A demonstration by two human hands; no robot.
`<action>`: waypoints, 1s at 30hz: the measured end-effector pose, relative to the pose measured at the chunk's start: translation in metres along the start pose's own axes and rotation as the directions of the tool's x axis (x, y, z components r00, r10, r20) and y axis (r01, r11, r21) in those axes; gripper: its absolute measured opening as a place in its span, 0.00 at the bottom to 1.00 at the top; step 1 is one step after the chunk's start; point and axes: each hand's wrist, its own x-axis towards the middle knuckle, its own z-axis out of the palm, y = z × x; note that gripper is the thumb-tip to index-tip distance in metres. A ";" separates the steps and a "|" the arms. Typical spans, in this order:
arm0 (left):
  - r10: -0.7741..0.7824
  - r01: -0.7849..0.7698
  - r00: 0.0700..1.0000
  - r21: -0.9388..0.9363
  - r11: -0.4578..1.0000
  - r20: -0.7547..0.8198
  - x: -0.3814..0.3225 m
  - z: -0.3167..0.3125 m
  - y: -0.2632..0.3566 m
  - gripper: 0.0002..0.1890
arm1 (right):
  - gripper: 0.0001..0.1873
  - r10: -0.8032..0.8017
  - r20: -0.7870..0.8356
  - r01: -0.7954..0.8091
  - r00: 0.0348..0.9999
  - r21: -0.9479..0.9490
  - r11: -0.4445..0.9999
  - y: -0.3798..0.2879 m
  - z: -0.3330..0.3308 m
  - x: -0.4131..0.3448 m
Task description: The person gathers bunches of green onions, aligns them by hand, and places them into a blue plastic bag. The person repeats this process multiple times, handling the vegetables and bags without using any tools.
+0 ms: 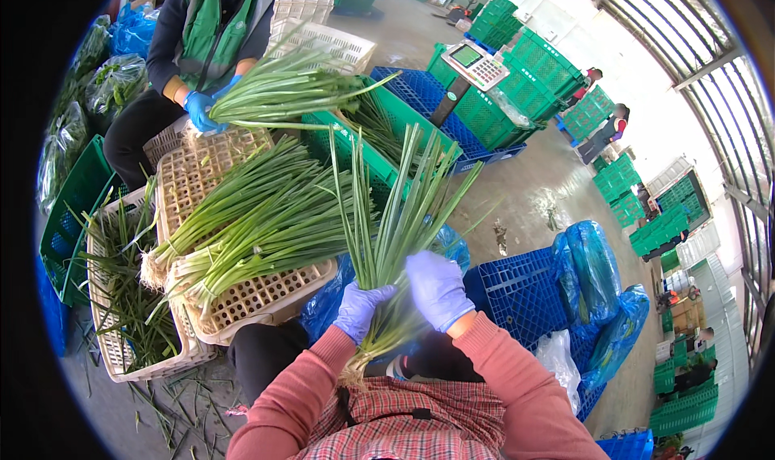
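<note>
My left hand (359,310), in a thin lavender glove, grips a bunch of green onions (390,242) around its stalks. The leaves fan upward and the pale roots point down at my lap. Against the bunch's right side is my right hand (439,290), gloved alike, fingers curled and blurred by motion; whether it holds any leaves is unclear. To the left, bundles of green onions (260,212) lie on an upturned cream plastic crate (254,296), roots towards the left. Opposite, a person's blue-gloved hands (206,108) hold another bunch of green onions (284,91).
A cream crate (109,339) of leaf trimmings stands at the left, with scraps on the floor (200,411). Ahead is a green crate (387,163) containing green onions. At my right, a blue pallet (514,284) bears plastic-bagged vegetables (590,272). A digital scale (475,63) stands beyond.
</note>
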 end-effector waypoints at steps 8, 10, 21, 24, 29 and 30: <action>0.046 -0.044 0.998 -0.041 0.998 0.043 0.006 -0.010 -0.001 0.22 | 0.04 0.620 0.081 -0.488 0.780 0.698 0.524 -0.008 0.038 -0.005; 0.033 -0.032 0.999 -0.026 0.999 0.022 0.006 -0.013 -0.002 0.22 | 0.02 0.666 0.082 -0.492 0.742 0.741 0.456 -0.008 0.039 -0.003; -0.056 0.086 0.991 -0.261 0.961 0.119 -0.001 -0.010 0.020 0.26 | 0.28 -0.302 -0.208 0.277 0.930 0.939 0.204 -0.206 -0.106 0.084; -0.029 0.025 1.000 -0.286 0.958 -0.009 0.004 -0.021 0.011 0.19 | 0.14 -0.204 -0.229 0.306 0.952 0.727 0.615 -0.173 -0.071 0.020; 0.005 -0.016 0.999 -0.264 0.964 -0.040 0.022 -0.045 -0.004 0.15 | 0.14 0.605 0.435 -0.480 0.667 0.872 -0.097 -0.056 0.036 -0.123; 0.036 -0.044 0.999 -0.241 0.970 -0.039 0.022 -0.045 -0.006 0.14 | 0.29 0.636 0.706 -0.557 0.311 0.678 -0.480 -0.041 0.058 -0.148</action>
